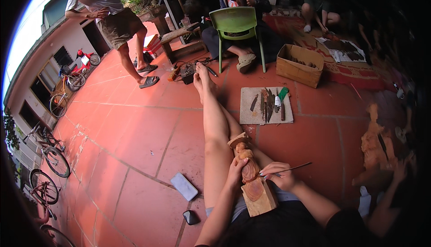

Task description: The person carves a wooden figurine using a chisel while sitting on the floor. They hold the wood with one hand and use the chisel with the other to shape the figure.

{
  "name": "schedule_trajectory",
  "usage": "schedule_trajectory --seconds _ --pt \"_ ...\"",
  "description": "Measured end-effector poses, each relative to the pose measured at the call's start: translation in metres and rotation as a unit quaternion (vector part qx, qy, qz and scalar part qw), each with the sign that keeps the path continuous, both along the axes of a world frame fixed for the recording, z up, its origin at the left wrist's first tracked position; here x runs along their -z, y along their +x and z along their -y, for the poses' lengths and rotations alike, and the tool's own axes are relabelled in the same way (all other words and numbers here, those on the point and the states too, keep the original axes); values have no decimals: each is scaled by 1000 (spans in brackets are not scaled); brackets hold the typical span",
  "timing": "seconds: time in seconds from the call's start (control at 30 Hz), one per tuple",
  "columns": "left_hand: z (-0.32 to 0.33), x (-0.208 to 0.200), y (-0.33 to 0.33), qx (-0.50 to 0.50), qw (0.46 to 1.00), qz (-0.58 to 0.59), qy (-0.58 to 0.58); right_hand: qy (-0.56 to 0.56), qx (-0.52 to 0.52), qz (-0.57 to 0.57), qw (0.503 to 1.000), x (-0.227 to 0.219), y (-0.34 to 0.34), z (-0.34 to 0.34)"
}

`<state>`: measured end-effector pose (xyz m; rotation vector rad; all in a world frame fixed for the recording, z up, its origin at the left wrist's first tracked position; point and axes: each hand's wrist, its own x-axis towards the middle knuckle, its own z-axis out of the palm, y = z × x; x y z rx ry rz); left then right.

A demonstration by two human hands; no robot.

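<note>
A carved wooden figure [250,171] lies across my lap, its square uncut base [261,200] toward me and its flat, wide top toward my knees. My left hand [235,171] is closed around its middle. Between the fingers of my right hand [282,177] is a thin dark rod-like tool [300,166], its long end pointing right. The hand rests against the figure's right side; the tool's working tip is hard to make out. Beyond my legs, a light mat [246,116] carries several carving tools [268,103], a green brush [283,93] and a small white tube [277,100].
On the red tiles left of me lie a phone [184,186] and a small black case [191,217]. Ahead are a green chair [233,20] and a cardboard box [298,74]. Someone stands at far left. At right, another person's hand is near a larger wood carving [375,146].
</note>
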<state>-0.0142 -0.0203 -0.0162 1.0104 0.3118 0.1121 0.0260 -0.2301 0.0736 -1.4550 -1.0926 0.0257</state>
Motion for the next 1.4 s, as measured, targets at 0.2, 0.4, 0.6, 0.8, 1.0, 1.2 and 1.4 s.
schedule_trajectory --seconds 0.2,0.4,0.6,0.8,1.0,1.2,1.4 --pt "1 -2 0 13 999 13 -33 19 88 79 993 5 -10 -2" --pt "2 -4 -1 7 999 3 -31 30 145 28 989 15 -23 1" --pt "0 0 -1 20 999 24 -31 -7 58 49 997 4 -10 7" --pt "1 3 0 20 999 25 -32 -3 109 18 994 8 -17 3" --pt "2 0 -1 16 999 18 -29 11 83 -22 996 9 -14 7" --pt "1 1 -1 15 999 26 -20 -18 72 -18 997 14 -16 5" --pt "2 2 -1 18 999 27 -28 26 111 -84 990 18 -21 6"
